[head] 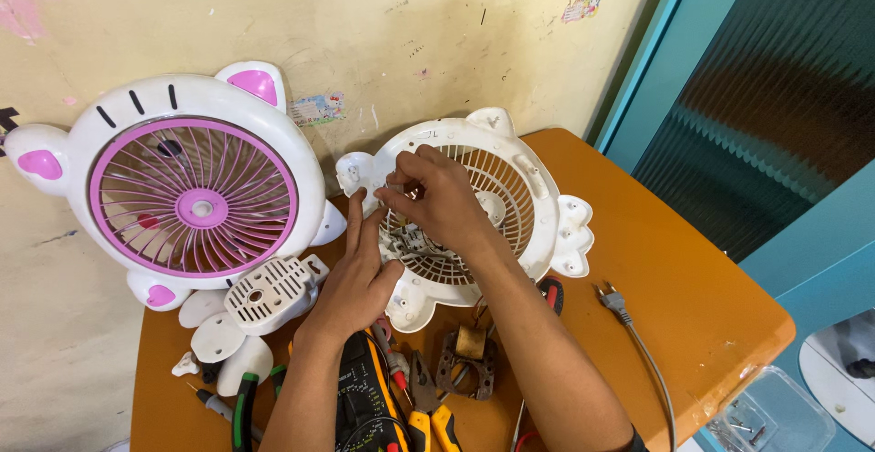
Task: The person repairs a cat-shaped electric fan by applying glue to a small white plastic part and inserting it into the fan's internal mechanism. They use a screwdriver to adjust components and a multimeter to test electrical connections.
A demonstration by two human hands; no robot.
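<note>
A white rear fan housing [538, 206] with a ribbed grille leans tilted on the orange table [693, 297]. My left hand [357, 274] presses flat against its lower left edge, fingers pointing up. My right hand [436, 199] reaches over the grille, its fingertips pinched on small wires or a part near the housing's left rim. Below my wrists lie a copper-wound motor stator [469, 361], a multimeter [365, 402] and yellow-handled pliers [428, 416].
A white and pink cat-shaped fan front [182, 188] leans against the wall at left, with a white vented motor cover [269, 292] and small white parts below it. A grey power plug [613, 303] and cord lie right. A clear box [775, 411] holds screws.
</note>
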